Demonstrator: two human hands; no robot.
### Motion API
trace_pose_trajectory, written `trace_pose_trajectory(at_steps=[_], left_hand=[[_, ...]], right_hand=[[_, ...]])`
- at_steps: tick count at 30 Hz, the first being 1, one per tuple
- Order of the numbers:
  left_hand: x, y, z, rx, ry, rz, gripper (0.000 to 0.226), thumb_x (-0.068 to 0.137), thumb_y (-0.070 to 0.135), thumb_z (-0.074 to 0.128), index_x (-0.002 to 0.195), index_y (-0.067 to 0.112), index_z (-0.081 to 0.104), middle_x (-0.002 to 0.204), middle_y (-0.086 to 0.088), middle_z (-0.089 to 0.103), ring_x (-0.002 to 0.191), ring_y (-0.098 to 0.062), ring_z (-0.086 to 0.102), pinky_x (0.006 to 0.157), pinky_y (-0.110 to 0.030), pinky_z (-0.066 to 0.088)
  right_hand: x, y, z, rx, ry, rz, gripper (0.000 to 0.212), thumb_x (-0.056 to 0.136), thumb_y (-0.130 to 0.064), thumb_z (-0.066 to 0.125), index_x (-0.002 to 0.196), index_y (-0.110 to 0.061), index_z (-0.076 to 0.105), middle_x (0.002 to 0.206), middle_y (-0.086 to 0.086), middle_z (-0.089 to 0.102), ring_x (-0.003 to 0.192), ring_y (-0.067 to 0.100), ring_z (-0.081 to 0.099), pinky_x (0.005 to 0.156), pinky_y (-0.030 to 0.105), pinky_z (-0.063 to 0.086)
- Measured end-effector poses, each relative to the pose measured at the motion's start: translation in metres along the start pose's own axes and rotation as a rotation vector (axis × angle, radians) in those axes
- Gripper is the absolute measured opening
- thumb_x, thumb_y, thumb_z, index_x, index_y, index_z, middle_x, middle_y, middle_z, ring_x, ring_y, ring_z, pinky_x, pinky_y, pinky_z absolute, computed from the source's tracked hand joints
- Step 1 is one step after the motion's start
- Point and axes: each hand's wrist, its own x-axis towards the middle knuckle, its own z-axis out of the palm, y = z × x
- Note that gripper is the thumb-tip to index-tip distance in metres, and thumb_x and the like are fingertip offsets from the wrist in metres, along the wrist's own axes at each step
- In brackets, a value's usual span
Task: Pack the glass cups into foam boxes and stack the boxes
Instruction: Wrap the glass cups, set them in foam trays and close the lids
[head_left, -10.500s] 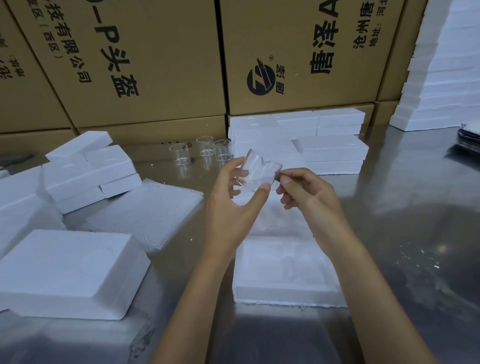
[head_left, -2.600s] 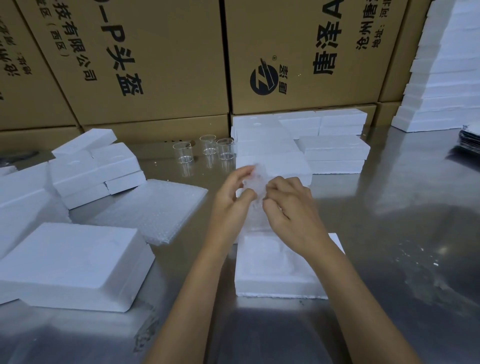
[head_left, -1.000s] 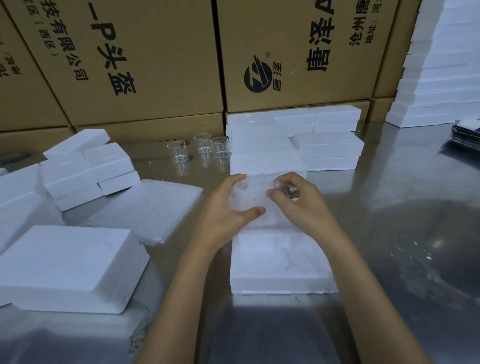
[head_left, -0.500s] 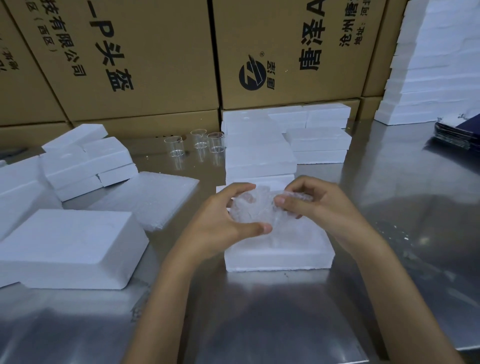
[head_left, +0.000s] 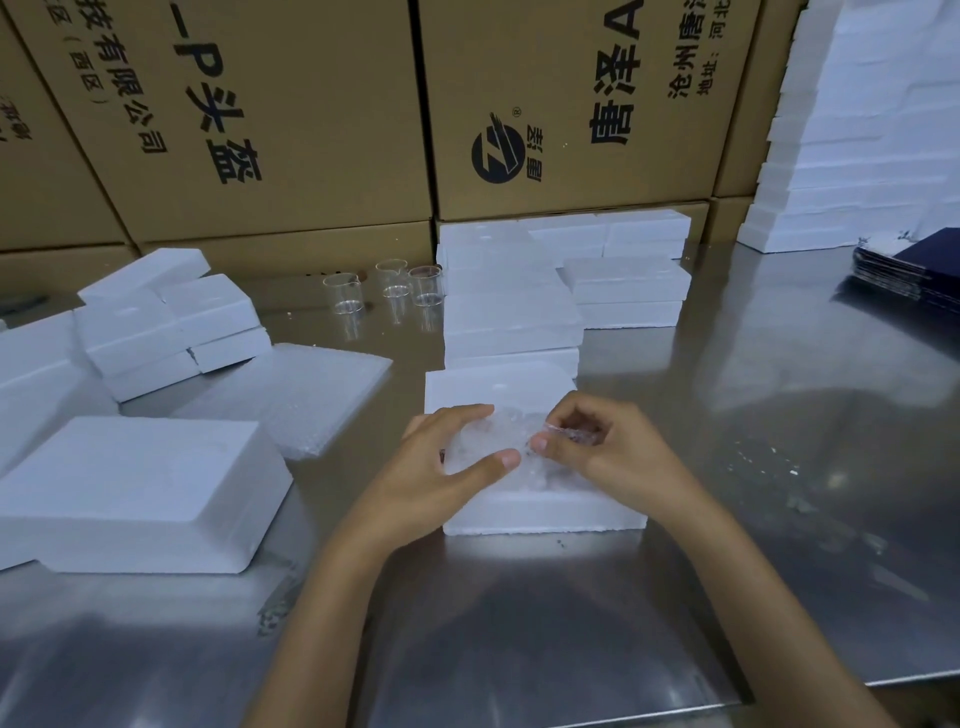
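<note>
Cartons (head_left: 291, 114) with black print wall off the back of the steel bench (head_left: 779, 415). A tall foam stack (head_left: 862, 130) stands at far right, dark flat sheets (head_left: 904, 270) just in front of it. Lower foam stacks (head_left: 514, 306) sit mid-bench against the cartons; more foam pieces (head_left: 171, 322) lie at left. A large foam box (head_left: 135, 493) lies near left, a bubble-wrap sheet (head_left: 301, 395) behind it. Directly before you, an open foam box (head_left: 545, 514) lies flat. Over it, your left hand (head_left: 441, 467) curls round a bubble-wrapped cup (head_left: 493, 441), thumb across its front. Your right hand (head_left: 608, 452) pinches the wrap's edge at the bundle's right end. The bundle lies on or just above the box; contact not resolvable. Three bare cups (head_left: 395, 291) stand upright near the cartons, well apart from your hands.
</note>
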Motion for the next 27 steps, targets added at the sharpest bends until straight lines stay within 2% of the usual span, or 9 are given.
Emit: trace_pose_trajectory(at_steps=[5, 8, 11, 13, 16, 18, 21, 24, 27], left_hand=[[0.005, 0.0, 0.001, 0.014, 0.026, -0.034, 0.047, 0.08, 0.057, 0.073, 0.122, 0.049, 0.052, 0.114, 0.038, 0.04, 0.116, 0.013, 0.041, 0.086, -0.004, 0.035], [0.009, 0.0, -0.003, 0.049, 0.001, -0.034, 0.056, 0.073, 0.069, 0.07, 0.121, 0.048, 0.051, 0.119, 0.036, 0.043, 0.115, 0.015, 0.04, 0.085, -0.01, 0.037], [0.013, 0.0, -0.008, -0.127, 0.142, -0.075, 0.056, 0.069, 0.078, 0.061, 0.118, 0.054, 0.05, 0.127, 0.024, 0.049, 0.116, 0.008, 0.048, 0.09, -0.018, 0.044], [0.019, -0.003, -0.008, -0.225, 0.297, -0.137, 0.043, 0.086, 0.068, 0.056, 0.125, 0.052, 0.047, 0.139, 0.017, 0.049, 0.125, -0.003, 0.049, 0.1, -0.027, 0.042], [0.025, -0.008, -0.005, -0.231, 0.285, -0.264, 0.051, 0.101, 0.056, 0.042, 0.148, 0.038, 0.037, 0.154, 0.013, 0.039, 0.139, -0.013, 0.04, 0.104, -0.029, 0.03], [0.025, -0.01, -0.001, -0.261, 0.221, -0.298, 0.051, 0.102, 0.057, 0.038, 0.149, 0.038, 0.035, 0.149, 0.019, 0.038, 0.139, -0.01, 0.037, 0.106, -0.03, 0.028], [0.023, -0.005, 0.0, -0.32, 0.28, -0.244, 0.04, 0.103, 0.052, 0.042, 0.141, 0.043, 0.042, 0.134, 0.025, 0.041, 0.124, -0.001, 0.039, 0.1, -0.026, 0.027], [0.02, 0.001, -0.002, -0.344, 0.427, -0.173, 0.02, 0.103, 0.043, 0.047, 0.122, 0.047, 0.051, 0.12, 0.032, 0.051, 0.112, 0.004, 0.048, 0.096, -0.025, 0.034], [0.017, 0.012, -0.006, -0.383, 0.521, -0.087, 0.014, 0.102, 0.035, 0.053, 0.111, 0.045, 0.057, 0.099, 0.041, 0.057, 0.094, 0.022, 0.051, 0.082, -0.016, 0.039]], right_hand=[[0.007, 0.003, 0.001, -0.038, -0.004, 0.0, 0.015, 0.082, -0.027, 0.079, 0.078, -0.022, 0.065, 0.083, 0.007, 0.07, 0.085, 0.031, 0.061, 0.079, 0.044, 0.051], [0.01, 0.0, -0.002, -0.052, -0.026, -0.018, 0.015, 0.081, -0.029, 0.08, 0.08, -0.021, 0.067, 0.08, -0.003, 0.07, 0.076, 0.015, 0.06, 0.075, 0.03, 0.049], [0.018, -0.002, -0.013, 0.155, 0.215, -0.051, 0.016, 0.079, -0.032, 0.069, 0.086, -0.018, 0.069, 0.087, -0.007, 0.071, 0.082, 0.006, 0.062, 0.077, 0.015, 0.047], [0.025, 0.002, -0.021, 0.215, 0.352, 0.042, 0.012, 0.087, -0.032, 0.06, 0.09, -0.024, 0.069, 0.092, -0.01, 0.071, 0.092, 0.005, 0.064, 0.083, 0.018, 0.049], [0.03, 0.012, -0.019, 0.199, 0.205, 0.284, 0.023, 0.099, -0.041, 0.049, 0.097, -0.03, 0.07, 0.103, -0.016, 0.07, 0.102, 0.004, 0.064, 0.089, 0.026, 0.048], [0.028, 0.017, -0.011, 0.196, 0.137, 0.321, 0.024, 0.098, -0.049, 0.049, 0.1, -0.037, 0.071, 0.104, -0.023, 0.069, 0.101, -0.003, 0.062, 0.085, 0.021, 0.046], [0.027, 0.014, -0.009, 0.171, 0.206, 0.233, 0.015, 0.093, -0.044, 0.06, 0.102, -0.037, 0.069, 0.106, -0.023, 0.067, 0.1, -0.007, 0.06, 0.075, 0.009, 0.041], [0.026, 0.0, -0.016, 0.22, 0.29, 0.138, 0.014, 0.093, -0.032, 0.063, 0.104, -0.029, 0.071, 0.107, -0.015, 0.071, 0.1, 0.002, 0.064, 0.081, 0.013, 0.047], [0.022, -0.015, -0.023, 0.247, 0.375, 0.057, 0.013, 0.095, -0.026, 0.061, 0.1, -0.027, 0.073, 0.103, -0.017, 0.072, 0.098, 0.003, 0.065, 0.083, 0.016, 0.05]])
